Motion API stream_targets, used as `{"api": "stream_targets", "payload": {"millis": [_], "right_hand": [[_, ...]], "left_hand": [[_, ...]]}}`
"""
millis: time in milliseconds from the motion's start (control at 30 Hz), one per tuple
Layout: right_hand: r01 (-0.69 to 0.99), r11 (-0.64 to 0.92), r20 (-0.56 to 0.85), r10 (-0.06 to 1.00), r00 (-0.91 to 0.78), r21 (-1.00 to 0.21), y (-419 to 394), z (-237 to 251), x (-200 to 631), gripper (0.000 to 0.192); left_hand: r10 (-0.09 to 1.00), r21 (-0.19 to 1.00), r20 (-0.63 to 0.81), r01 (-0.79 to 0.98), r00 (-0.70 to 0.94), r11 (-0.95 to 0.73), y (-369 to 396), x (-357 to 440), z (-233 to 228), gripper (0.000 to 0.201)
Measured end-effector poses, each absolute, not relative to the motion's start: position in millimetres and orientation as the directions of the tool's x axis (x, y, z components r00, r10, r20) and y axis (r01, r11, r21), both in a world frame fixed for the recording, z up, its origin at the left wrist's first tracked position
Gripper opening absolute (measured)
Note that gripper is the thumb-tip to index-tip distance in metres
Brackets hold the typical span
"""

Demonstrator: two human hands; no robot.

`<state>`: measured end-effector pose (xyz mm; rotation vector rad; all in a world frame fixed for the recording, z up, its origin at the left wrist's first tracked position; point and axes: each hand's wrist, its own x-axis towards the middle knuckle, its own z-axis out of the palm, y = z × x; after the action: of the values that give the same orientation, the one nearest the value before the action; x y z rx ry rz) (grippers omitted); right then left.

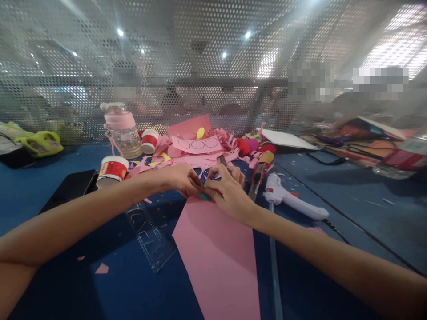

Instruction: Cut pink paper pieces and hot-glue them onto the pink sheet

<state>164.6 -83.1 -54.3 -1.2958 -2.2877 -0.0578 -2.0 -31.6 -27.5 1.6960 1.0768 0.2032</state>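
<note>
My left hand [185,178] and my right hand [231,189] meet fingertip to fingertip over the far end of a large pink paper sheet [220,253]. Both are closed in a pinch. A small teal bit [204,196] shows at the fingertips; I cannot tell what it is, and the fingers hide whatever else is between them. Just beyond lie pink paper scraps [196,160] and a strip with ovals drawn on it [197,144]. A utility knife [256,181] lies right of my right hand, with a white glue gun [293,199] beside it.
A clear stencil ruler [151,238] lies left of the sheet, a black phone [68,189] farther left. Two red-and-white paper cups [112,171] are near a pink-lidded bottle [122,133]. A clear stick [275,271] runs along the right. Perforated mesh [213,62] stands behind.
</note>
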Motion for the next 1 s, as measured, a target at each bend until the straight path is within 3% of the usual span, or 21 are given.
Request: {"api": "stream_targets", "payload": {"millis": [300,700,1000], "right_hand": [[0.828,0.540,0.441,0.786,-0.434,-0.148,-79.6,-61.0,166.4,0.028],[0.804,0.512,0.410,0.831,-0.376,-0.301,-78.7,-55.8,166.9,0.022],[0.797,0.528,0.456,0.809,-0.370,-0.292,-76.0,-57.1,170.7,0.019]], "left_hand": [[0.740,0.845,-0.310,0.529,0.597,-0.073,-29.2,-2.7,-34.5,0.025],[0.769,0.807,-0.308,0.582,0.561,-0.101,-29.9,-1.3,-34.4,0.031],[0.761,0.802,-0.345,0.594,0.549,-0.065,-32.1,-1.4,-26.5,0.041]]}}
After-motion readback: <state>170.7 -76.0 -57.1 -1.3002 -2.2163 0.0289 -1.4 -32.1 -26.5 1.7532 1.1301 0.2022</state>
